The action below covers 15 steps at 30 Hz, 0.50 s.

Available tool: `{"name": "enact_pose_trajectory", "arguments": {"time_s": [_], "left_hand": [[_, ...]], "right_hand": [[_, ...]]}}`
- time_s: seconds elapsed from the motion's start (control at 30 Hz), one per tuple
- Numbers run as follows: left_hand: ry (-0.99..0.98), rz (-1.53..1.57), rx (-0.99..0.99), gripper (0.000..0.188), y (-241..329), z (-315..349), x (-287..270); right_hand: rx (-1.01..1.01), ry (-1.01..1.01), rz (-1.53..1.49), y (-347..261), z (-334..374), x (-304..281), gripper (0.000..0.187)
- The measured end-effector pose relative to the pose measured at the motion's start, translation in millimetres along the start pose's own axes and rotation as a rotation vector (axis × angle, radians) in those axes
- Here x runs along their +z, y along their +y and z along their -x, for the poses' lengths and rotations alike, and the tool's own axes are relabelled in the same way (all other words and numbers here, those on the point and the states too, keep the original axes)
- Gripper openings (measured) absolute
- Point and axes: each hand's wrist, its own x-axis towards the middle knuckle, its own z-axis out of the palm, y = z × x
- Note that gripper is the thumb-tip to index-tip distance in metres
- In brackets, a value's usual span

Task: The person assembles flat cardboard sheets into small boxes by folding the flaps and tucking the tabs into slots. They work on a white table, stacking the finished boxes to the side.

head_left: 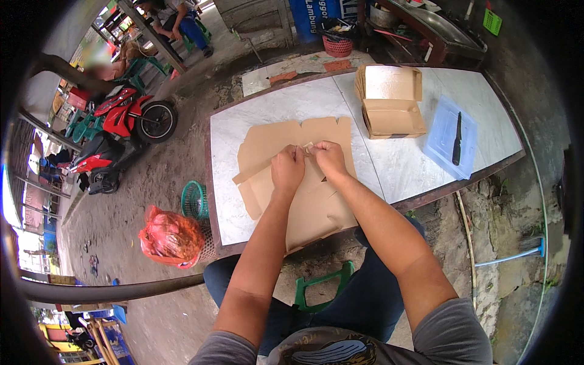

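A brown cardboard sheet (267,137), unfolded with cut flaps and crease lines, lies flat on the tiled table (228,134) in front of me. Over its middle, my left hand (288,169) and my right hand (329,159) meet with closed, pinching fingertips. Between them shows a small pale piece (308,148), too small to name; it may be a bit of the cardboard. The sheet's near end reaches the table's front edge by my knees. Both forearms cross above it.
To the right stand an open cardboard box (395,121) and a translucent blue plastic container lid (441,137) with a black knife (457,143) on it. Left of the table are a green basket (193,199) and a red plastic bag (170,237). A red motorbike (115,118) is parked beyond.
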Motion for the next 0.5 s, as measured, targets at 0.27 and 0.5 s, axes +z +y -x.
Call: {"name": "enact_pose_trajectory", "arguments": {"time_s": [0.27, 0.5], "left_hand": [[-0.142, 0.442, -0.292, 0.029, -4.5, 9.9, 21.4], [-0.068, 0.362, -0.254, 0.028, -6.3, 23.8, 26.6]], "right_hand": [[0.255, -0.234, -0.252, 1.0, 2.9, -33.9, 0.012], [0.206, -0.259, -0.204, -2.9, 1.8, -36.3, 0.016]]}}
